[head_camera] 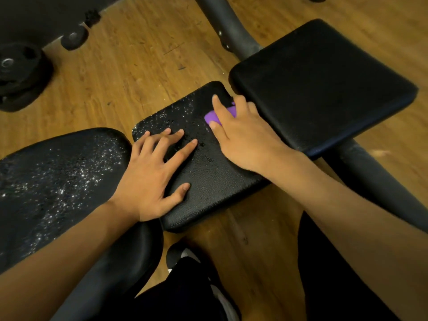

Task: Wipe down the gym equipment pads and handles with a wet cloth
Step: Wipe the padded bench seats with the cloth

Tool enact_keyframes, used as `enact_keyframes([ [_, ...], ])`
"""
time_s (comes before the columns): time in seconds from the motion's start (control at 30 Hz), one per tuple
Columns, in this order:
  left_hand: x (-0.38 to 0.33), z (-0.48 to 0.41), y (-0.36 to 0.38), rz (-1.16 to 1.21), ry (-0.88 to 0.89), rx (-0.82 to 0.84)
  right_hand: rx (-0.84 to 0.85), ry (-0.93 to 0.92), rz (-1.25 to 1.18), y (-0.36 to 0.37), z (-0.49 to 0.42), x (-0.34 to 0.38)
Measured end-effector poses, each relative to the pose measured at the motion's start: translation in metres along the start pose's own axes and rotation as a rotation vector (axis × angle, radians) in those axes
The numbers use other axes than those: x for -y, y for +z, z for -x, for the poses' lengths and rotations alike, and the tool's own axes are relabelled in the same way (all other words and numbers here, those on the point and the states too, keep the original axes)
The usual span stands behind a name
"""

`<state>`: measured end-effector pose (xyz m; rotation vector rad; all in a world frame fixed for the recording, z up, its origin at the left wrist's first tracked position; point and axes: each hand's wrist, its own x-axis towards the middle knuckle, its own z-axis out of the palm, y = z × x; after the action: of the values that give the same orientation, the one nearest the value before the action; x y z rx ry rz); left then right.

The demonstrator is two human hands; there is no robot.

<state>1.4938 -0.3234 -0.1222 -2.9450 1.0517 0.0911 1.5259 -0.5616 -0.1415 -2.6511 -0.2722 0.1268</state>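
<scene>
Our right hand [240, 135] presses a small purple cloth [221, 115] onto the far end of a black textured pad [208, 181], forefinger straight, other fingers curled over it. Our left hand [152, 177] lies spread flat on the same pad. Droplets [176, 117] bead beyond its fingertips and on the black seat cushion [58, 181] to its left. A larger black pad [324, 84] lies beyond our right hand.

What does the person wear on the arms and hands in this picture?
The left hand and right hand wear no gloves; no ring shows. Both arms are bare up to the picture's edge: no sleeve, watch or band in view.
</scene>
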Motion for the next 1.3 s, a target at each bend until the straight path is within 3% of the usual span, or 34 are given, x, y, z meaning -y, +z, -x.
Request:
enact_keyframes([
  [0.3, -0.001, -0.001, 0.000, 0.005, 0.003, 0.001, -0.067, -0.008, -0.074, 0.000, 0.098, -0.007],
  [0.57, -0.003, 0.000, 0.001, 0.000, -0.006, 0.012, 0.009, -0.015, -0.068, -0.002, -0.010, -0.002],
  [0.8, -0.003, 0.001, 0.001, 0.007, -0.002, -0.004, -0.048, -0.011, -0.022, 0.000, 0.096, -0.008],
  [0.9, -0.001, -0.001, 0.002, 0.003, 0.001, -0.006, -0.084, -0.052, 0.030, 0.002, 0.053, -0.008],
  [1.07, -0.004, 0.001, 0.002, 0.005, -0.001, -0.001, 0.050, -0.020, -0.098, -0.004, -0.044, 0.001],
  [1.2, -0.003, 0.001, 0.000, 0.000, -0.004, 0.010, -0.060, -0.020, -0.014, 0.000, 0.028, -0.003],
  [1.3, -0.003, -0.001, 0.001, -0.016, 0.010, 0.000, 0.005, -0.023, -0.038, -0.004, 0.093, -0.008],
])
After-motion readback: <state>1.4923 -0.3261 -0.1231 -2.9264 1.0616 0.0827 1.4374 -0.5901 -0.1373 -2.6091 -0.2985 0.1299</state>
